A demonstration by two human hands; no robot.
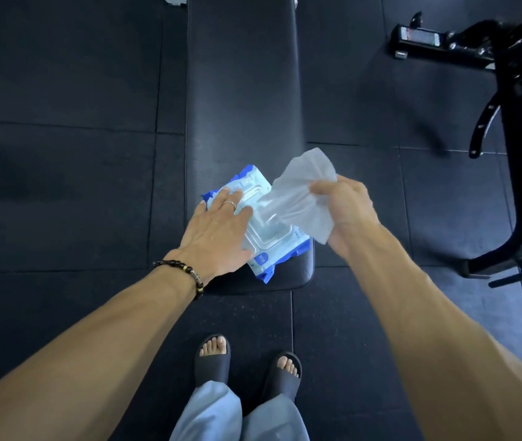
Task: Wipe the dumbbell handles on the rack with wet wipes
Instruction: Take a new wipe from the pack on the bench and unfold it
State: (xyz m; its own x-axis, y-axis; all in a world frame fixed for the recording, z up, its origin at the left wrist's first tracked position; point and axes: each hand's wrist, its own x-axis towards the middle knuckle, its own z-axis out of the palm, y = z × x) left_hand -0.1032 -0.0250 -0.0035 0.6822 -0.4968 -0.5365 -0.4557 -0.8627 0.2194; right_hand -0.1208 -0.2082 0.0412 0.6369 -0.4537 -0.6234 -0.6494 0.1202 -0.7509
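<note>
Right hand (pixel 344 206) pinches wet wipe (pixel 304 192), centre frame; thin, limp, damp, likely tears; bunch before wiping; left hand (pixel 218 230) flat, fingers straight, pressing soft light pack (pixel 269 240) on tabletop (pixel 240 90).

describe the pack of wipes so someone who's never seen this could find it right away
Start at the long black padded bench running up the middle of the dark floor. The pack of wipes lies on its near end, under the flat left hand. It is the only blue and white thing there, and the right hand pinches a white wipe beside it.
</note>
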